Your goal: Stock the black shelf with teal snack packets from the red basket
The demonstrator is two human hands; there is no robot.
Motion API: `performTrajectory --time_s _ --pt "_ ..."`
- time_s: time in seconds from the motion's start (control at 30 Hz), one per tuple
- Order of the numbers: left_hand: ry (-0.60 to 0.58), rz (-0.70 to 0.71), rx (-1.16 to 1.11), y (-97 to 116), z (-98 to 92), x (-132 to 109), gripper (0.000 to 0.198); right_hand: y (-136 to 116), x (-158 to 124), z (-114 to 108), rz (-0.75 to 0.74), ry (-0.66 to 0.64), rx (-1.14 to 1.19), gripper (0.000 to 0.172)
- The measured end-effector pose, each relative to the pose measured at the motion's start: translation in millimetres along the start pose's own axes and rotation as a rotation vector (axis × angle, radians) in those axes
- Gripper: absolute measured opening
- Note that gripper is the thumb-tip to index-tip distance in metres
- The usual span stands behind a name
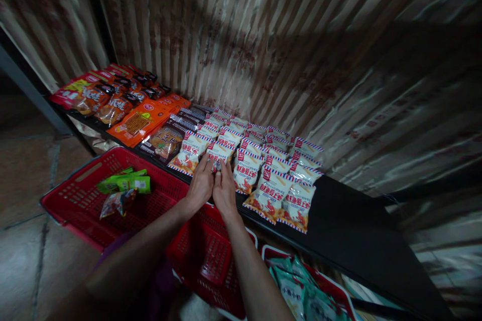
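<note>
Both my hands meet at the front edge of a dark shelf. My left hand and my right hand are side by side, fingers closed on one white snack packet with a red and blue striped border. The packet lies among several rows of the same white packets on the shelf. Both forearms reach up from the bottom of the view.
A red plastic basket sits below the shelf at left with green packets inside. Orange packets and red packets fill the shelf's left end. Another basket with teal packets is lower right. A corrugated wall stands behind.
</note>
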State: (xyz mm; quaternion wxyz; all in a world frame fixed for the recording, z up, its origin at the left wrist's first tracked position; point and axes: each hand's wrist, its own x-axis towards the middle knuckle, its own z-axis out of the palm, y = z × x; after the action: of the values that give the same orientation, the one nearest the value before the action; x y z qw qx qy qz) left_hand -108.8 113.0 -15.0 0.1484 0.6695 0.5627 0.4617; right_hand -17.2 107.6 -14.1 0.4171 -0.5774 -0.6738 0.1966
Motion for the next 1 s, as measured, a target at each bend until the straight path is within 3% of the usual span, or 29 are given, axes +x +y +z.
performTrajectory --time_s 0.27,0.67,1.0 --pt "0.022 0.035 -0.066 0.3 4.2 -1.1 0.046 4.4 0.3 2.9 -0.008 0.071 0.061 0.053" --pt "-0.079 0.045 -0.12 -10.3 10.1 5.2 0.049 2.9 -1.0 4.4 -0.098 0.106 -0.028 0.055" --pt "0.053 0.101 0.206 17.8 -14.7 -12.8 0.037 -13.6 -38.8 -4.1 -0.078 0.135 0.029 0.053"
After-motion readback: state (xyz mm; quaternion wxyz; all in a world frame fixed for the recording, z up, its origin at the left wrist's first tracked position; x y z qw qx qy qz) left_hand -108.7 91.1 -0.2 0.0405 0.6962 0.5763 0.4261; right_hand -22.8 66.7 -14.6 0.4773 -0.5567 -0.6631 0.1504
